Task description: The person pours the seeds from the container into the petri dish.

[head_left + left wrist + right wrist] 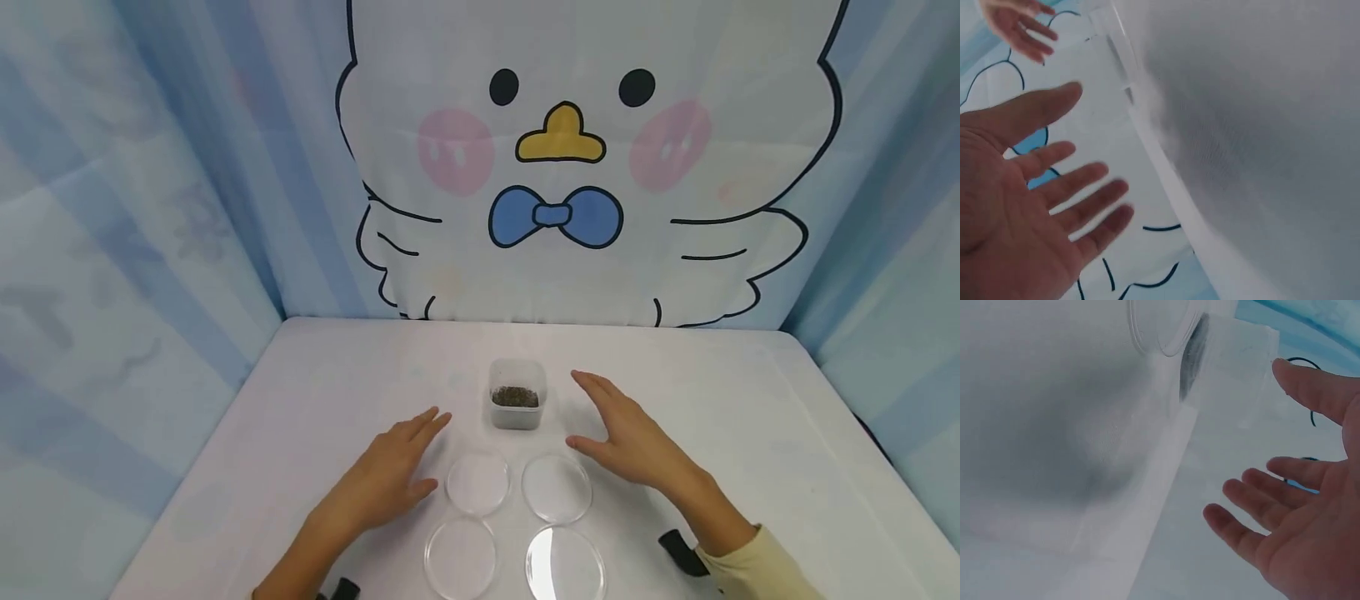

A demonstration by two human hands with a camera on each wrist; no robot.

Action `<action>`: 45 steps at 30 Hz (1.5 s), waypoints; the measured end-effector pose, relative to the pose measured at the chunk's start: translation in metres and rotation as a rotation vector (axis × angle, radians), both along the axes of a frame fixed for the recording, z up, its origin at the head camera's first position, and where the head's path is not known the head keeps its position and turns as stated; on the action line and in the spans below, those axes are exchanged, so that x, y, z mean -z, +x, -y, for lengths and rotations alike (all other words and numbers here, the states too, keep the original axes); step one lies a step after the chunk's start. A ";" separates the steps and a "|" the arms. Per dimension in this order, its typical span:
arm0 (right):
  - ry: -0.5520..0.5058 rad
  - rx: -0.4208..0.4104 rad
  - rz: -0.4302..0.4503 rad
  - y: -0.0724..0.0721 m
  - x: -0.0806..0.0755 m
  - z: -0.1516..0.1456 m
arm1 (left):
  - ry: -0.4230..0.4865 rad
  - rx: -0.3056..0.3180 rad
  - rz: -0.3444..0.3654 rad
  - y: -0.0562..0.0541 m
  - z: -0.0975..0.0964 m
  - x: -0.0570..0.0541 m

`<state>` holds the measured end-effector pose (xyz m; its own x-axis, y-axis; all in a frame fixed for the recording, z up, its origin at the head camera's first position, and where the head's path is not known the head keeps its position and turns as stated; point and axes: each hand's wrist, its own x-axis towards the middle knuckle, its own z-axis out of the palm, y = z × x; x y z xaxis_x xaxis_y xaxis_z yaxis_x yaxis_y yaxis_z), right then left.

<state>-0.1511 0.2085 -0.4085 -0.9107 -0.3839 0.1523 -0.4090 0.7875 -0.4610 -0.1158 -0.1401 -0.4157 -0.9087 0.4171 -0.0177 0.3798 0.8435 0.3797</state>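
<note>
Several clear round dishes (478, 483) lie flat on the white table in two rows. Behind them stands a small translucent square tub (518, 418) with dark, loose crumbly material (515, 397) at its bottom. My left hand (390, 471) is held over the table left of the dishes, fingers extended and holding nothing. To the right of the tub, my right hand (630, 433) reaches forward with fingers spread, apart from it. In the left wrist view the left palm (1016, 219) faces the camera. The right wrist view shows the tub (1235, 369) beyond the right thumb (1313, 387).
The white table (360, 358) reaches back to a curtain (555, 275) with a cartoon bird on it. Blue striped curtains (135, 250) hang at both sides. A black strap (682, 552) shows by the right sleeve (757, 567).
</note>
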 end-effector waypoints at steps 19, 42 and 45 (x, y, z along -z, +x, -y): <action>-0.256 -0.025 0.310 -0.061 0.027 0.034 | 0.153 0.287 0.329 -0.035 -0.016 0.012; -0.479 -0.042 0.280 -0.058 0.028 0.023 | 0.113 0.348 0.318 -0.048 -0.021 0.010; -0.488 -0.065 0.259 -0.058 0.028 0.021 | 0.104 0.361 0.311 -0.050 -0.022 0.010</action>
